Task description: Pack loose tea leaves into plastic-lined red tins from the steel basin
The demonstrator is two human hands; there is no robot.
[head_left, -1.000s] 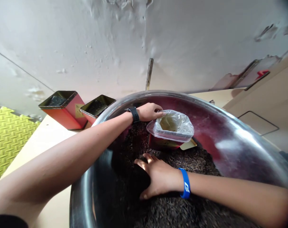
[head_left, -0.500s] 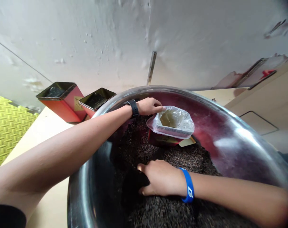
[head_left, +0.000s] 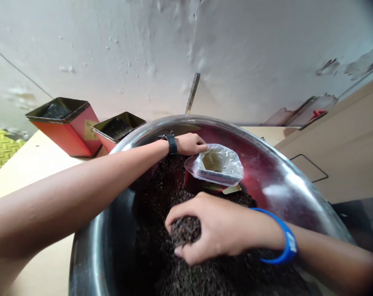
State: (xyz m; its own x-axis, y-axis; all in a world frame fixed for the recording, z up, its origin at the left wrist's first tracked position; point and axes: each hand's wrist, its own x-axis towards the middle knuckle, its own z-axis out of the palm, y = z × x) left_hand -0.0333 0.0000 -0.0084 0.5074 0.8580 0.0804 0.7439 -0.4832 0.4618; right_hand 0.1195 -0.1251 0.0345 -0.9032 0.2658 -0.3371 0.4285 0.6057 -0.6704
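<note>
A big steel basin (head_left: 282,164) holds a heap of dark loose tea leaves (head_left: 162,193). A red tin lined with a clear plastic bag (head_left: 215,166) stands in the leaves at the far side. My left hand (head_left: 189,144), with a black watch on the wrist, grips the bag's rim at the tin's left edge. My right hand (head_left: 211,228), with a blue wristband, is lifted just above the heap with its fingers curled round a handful of tea leaves.
Two open red tins (head_left: 65,123) (head_left: 117,129) stand on the beige table (head_left: 32,156) left of the basin. A white flaking wall (head_left: 174,49) rises behind. Yellow foam matting (head_left: 1,146) lies far left. A beige cabinet (head_left: 343,144) is at the right.
My right hand, flat in the leaves a second ago, has closed on a handful and risen off the heap. The left hand has stayed on the bag's rim.
</note>
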